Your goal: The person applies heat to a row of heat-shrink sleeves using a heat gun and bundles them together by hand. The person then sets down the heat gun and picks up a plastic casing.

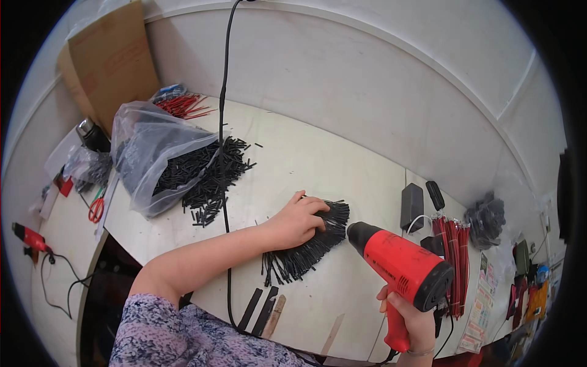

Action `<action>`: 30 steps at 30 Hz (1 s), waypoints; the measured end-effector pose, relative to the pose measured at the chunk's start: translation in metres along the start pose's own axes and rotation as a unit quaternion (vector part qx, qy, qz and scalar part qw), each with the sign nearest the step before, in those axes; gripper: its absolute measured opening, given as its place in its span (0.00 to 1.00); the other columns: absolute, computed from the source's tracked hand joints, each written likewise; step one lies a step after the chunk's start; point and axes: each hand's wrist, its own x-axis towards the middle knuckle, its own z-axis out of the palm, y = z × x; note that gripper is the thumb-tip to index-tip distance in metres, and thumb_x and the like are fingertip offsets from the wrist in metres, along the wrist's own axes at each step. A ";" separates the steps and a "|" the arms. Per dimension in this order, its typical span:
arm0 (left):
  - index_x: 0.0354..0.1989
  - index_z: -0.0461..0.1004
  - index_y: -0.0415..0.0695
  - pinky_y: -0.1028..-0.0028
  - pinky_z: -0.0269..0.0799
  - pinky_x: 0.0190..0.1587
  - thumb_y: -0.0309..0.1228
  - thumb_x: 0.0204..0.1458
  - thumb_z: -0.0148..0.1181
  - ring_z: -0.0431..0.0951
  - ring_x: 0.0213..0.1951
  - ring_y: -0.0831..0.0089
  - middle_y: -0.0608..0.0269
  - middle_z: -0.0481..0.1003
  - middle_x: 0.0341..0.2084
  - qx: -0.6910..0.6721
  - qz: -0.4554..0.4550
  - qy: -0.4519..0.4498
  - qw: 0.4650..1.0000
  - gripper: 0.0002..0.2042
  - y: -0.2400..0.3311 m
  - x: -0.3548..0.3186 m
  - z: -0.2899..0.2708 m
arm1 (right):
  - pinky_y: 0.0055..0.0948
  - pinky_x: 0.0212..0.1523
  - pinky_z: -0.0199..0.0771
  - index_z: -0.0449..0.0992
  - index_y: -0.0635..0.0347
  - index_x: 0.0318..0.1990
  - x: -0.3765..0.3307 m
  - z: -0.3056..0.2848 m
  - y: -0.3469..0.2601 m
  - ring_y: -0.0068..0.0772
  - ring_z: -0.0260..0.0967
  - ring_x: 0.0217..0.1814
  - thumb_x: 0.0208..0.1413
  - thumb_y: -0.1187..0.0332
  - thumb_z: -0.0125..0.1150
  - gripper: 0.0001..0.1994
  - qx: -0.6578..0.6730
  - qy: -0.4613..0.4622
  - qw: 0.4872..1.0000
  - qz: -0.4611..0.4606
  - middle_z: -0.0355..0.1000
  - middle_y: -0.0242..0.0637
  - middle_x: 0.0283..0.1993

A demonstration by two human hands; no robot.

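Observation:
A fanned bundle of short black wires (327, 235) lies on the table in front of me. My left hand (298, 222) rests on top of it, fingers apart and slightly bent, touching the wires without closing round them. My right hand (411, 318) is wrapped round the handle of a red heat gun (400, 260) with a black nozzle. The nozzle points left at the right-hand ends of the wires, a small gap away from them. Part of the bundle is hidden under my left hand and wrist.
A clear plastic bag (143, 183) spills short black tubes (214, 174) at the left. A black cord (224, 122) hangs across the table. Dark strips (264, 311) lie near the front edge. Red wire bundles (451, 257) and a grey block (413, 207) stand right. A cardboard box (113, 64) stands far left.

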 end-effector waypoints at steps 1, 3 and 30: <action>0.42 0.80 0.47 0.45 0.52 0.70 0.23 0.51 0.58 0.65 0.64 0.60 0.56 0.70 0.56 -0.014 0.003 0.007 1.000 0.11 0.001 0.000 -0.002 | 0.24 0.30 0.72 0.77 0.67 0.42 0.000 -0.005 0.001 0.25 0.72 0.28 0.57 0.71 0.61 0.09 -0.014 0.002 1.000 0.007 0.76 0.39 0.33; 0.41 0.80 0.47 0.44 0.52 0.70 0.22 0.50 0.57 0.65 0.64 0.60 0.56 0.71 0.55 -0.027 0.005 0.015 1.000 0.11 0.003 0.000 -0.003 | 0.25 0.31 0.73 0.76 0.68 0.44 -0.001 -0.006 0.001 0.26 0.73 0.29 0.56 0.71 0.62 0.11 -0.028 0.003 0.999 0.014 0.76 0.39 0.34; 0.48 0.80 0.47 0.42 0.54 0.68 0.24 0.55 0.57 0.69 0.60 0.61 0.59 0.73 0.52 0.005 -0.064 0.099 0.993 0.13 -0.003 0.018 0.017 | 0.24 0.30 0.73 0.76 0.66 0.45 0.031 0.005 -0.010 0.24 0.72 0.27 0.57 0.72 0.59 0.10 -0.071 -0.015 0.997 0.019 0.76 0.37 0.32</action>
